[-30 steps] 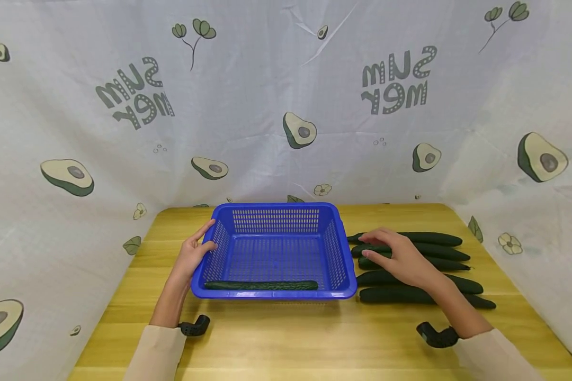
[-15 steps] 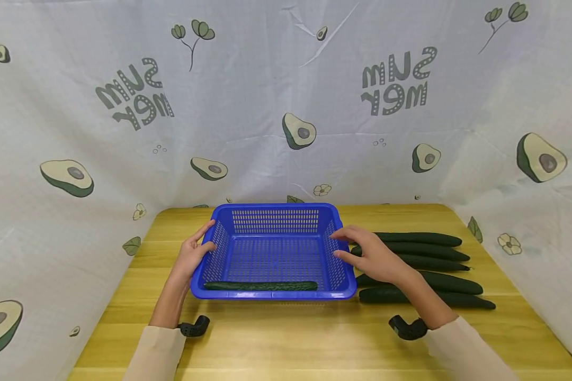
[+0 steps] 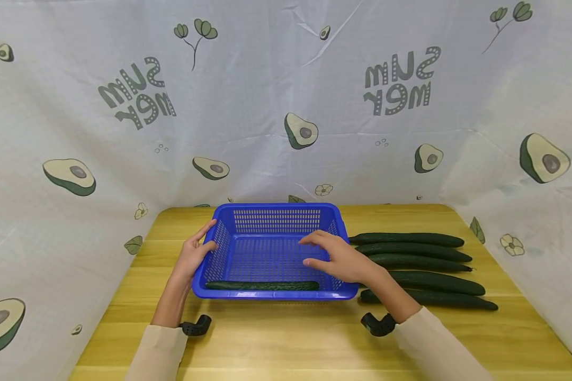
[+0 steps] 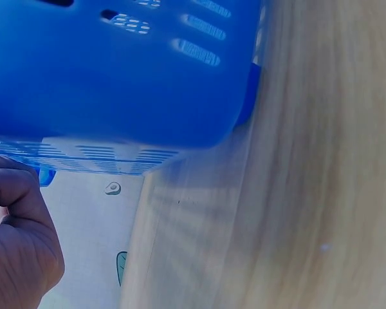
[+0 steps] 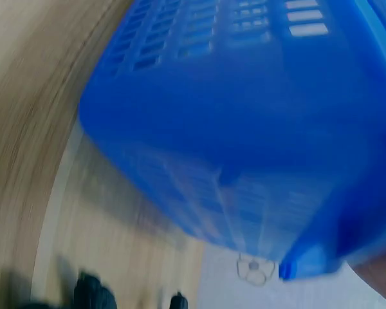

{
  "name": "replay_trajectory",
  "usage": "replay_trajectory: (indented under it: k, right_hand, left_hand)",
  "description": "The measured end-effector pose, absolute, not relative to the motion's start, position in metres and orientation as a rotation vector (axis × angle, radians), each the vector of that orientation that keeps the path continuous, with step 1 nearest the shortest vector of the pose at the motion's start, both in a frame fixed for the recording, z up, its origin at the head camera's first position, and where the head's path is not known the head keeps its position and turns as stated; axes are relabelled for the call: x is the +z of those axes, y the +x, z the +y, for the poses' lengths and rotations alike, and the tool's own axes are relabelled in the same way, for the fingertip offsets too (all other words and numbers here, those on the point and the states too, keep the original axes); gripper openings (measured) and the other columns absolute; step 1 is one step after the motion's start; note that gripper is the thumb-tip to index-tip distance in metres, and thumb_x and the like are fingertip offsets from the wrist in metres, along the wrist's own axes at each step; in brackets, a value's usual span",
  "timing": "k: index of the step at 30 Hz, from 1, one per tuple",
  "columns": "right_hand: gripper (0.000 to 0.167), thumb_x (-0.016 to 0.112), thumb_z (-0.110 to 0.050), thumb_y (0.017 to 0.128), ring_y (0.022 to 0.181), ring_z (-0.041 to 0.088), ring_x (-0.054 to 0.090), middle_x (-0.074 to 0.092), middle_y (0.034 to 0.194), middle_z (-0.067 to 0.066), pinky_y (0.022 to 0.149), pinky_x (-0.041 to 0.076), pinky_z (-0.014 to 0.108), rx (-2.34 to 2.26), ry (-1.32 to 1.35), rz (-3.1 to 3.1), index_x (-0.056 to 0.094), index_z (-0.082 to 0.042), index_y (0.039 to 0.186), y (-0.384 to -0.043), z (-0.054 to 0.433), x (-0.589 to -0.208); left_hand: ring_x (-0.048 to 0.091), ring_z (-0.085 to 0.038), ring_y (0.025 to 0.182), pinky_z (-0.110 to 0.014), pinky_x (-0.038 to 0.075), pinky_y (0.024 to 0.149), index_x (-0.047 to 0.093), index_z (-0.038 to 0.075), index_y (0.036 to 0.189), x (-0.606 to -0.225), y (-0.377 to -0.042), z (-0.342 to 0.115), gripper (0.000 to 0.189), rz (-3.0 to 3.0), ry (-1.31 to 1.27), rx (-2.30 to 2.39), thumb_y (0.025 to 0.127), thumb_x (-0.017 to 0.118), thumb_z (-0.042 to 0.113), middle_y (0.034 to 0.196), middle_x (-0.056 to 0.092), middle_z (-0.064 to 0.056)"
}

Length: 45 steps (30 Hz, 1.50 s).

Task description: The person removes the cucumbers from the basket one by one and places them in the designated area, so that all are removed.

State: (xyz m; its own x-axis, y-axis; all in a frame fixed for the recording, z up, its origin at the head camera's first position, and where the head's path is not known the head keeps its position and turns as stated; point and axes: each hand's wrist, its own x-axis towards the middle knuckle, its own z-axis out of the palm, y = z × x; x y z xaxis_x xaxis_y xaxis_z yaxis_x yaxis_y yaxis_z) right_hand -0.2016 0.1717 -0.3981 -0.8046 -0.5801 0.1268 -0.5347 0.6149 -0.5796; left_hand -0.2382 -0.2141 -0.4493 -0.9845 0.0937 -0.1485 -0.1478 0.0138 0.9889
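Note:
A blue plastic basket (image 3: 267, 294) with slotted walls stands on the table, and one cucumber (image 3: 262, 286) lies in it along the front wall. My left hand (image 3: 193, 256) grips the basket's left rim, thumb on the inner side and fingers outside. In the left wrist view part of that hand (image 4: 16, 238) shows beside the basket wall (image 4: 116, 96). My right hand (image 3: 340, 256) hangs over the right half of the basket, thumb and fingers apart with nothing between them. Its wrist view is blurred and mostly filled by the basket's outside (image 5: 231, 129).
Several dark green cucumbers (image 3: 419, 262) lie side by side on the wooden table (image 3: 286, 338), right of the basket. A white cloth (image 3: 252, 95) printed with avocados hangs behind the table and along both sides.
My right hand has moved left from above the cucumbers, past the basket's right rim, to over its inside. The left hand, basket and cucumbers stay in place.

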Motion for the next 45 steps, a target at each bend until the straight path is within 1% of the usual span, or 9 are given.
replay_trajectory:
  k: [7,14,19,24,27,30,34,38,45]
  right_hand:
    - [0.048,0.066,-0.034,0.101,0.126,0.033,0.059,0.061,0.141,0.007,0.104,0.052,0.052,-0.921,-1.035,2.653,0.058,-0.013,0.143,-0.208,0.147,-0.401]
    - [0.051,0.065,-0.037,0.101,0.126,0.033,0.059,0.060,0.141,0.010,0.103,0.054,0.048,-0.846,-1.121,2.604,0.057,-0.011,0.144,-0.213,0.128,-0.409]
    - [0.054,0.066,-0.039,0.100,0.127,0.033,0.059,0.059,0.141,0.014,0.102,0.054,0.048,-0.782,-1.099,2.575,0.055,-0.011,0.146,-0.215,0.119,-0.413]
    - [0.058,0.069,-0.037,0.098,0.131,0.034,0.058,0.058,0.143,0.014,0.105,0.052,0.051,-0.725,-1.057,2.518,0.055,-0.009,0.147,-0.215,0.112,-0.418]
    - [0.056,0.072,-0.034,0.097,0.135,0.032,0.055,0.059,0.145,0.011,0.109,0.050,0.050,-0.638,-1.059,2.512,0.057,-0.011,0.145,-0.215,0.109,-0.424]
    - [0.051,0.074,-0.029,0.096,0.132,0.029,0.057,0.061,0.142,0.007,0.109,0.051,0.046,-0.564,-1.084,2.510,0.061,-0.013,0.142,-0.216,0.105,-0.428]
    - [0.044,0.073,-0.024,0.096,0.120,0.025,0.063,0.065,0.135,0.006,0.102,0.054,0.039,-0.523,-1.120,2.482,0.065,-0.012,0.138,-0.217,0.103,-0.428]
    - [0.039,0.071,-0.022,0.098,0.112,0.022,0.066,0.068,0.129,0.006,0.098,0.055,0.036,-0.487,-1.137,2.459,0.067,-0.011,0.135,-0.218,0.102,-0.429]
    - [0.034,0.070,-0.021,0.098,0.118,0.020,0.067,0.072,0.126,0.006,0.102,0.055,0.033,-0.446,-1.193,2.449,0.071,-0.009,0.130,-0.217,0.101,-0.430]
  left_hand:
    - [0.074,-0.022,0.089,-0.033,0.064,0.070,0.039,0.033,0.160,-0.450,-0.240,-0.214,0.071,2.101,-0.044,2.096,0.097,0.057,0.006,0.157,0.045,-0.022]
    - [0.074,-0.023,0.089,-0.034,0.064,0.070,0.040,0.033,0.160,-0.451,-0.240,-0.214,0.070,2.113,-0.049,2.088,0.097,0.058,0.007,0.155,0.047,-0.023]
    - [0.073,-0.024,0.090,-0.034,0.064,0.070,0.040,0.034,0.159,-0.452,-0.240,-0.214,0.070,2.115,-0.051,2.089,0.097,0.058,0.008,0.157,0.045,-0.021]
    - [0.074,-0.025,0.090,-0.035,0.064,0.070,0.040,0.034,0.159,-0.452,-0.240,-0.214,0.069,2.121,-0.054,2.084,0.098,0.057,0.008,0.155,0.048,-0.021]
    - [0.074,-0.023,0.088,-0.034,0.064,0.070,0.040,0.034,0.160,-0.452,-0.239,-0.214,0.070,2.121,-0.049,2.083,0.098,0.057,0.007,0.155,0.047,-0.022]
    - [0.074,-0.022,0.087,-0.033,0.064,0.069,0.039,0.035,0.160,-0.450,-0.239,-0.214,0.070,2.115,-0.051,2.089,0.098,0.057,0.007,0.156,0.046,-0.022]
    - [0.074,-0.023,0.088,-0.033,0.064,0.069,0.040,0.035,0.159,-0.449,-0.239,-0.214,0.070,2.118,-0.061,2.099,0.097,0.057,0.007,0.157,0.045,-0.022]
    - [0.074,-0.023,0.089,-0.033,0.064,0.069,0.041,0.034,0.159,-0.449,-0.239,-0.214,0.071,2.112,-0.061,2.107,0.097,0.058,0.006,0.157,0.045,-0.022]
    - [0.075,-0.020,0.084,-0.031,0.064,0.068,0.040,0.033,0.160,-0.449,-0.238,-0.214,0.071,2.086,-0.069,2.113,0.097,0.057,0.005,0.151,0.051,-0.026]
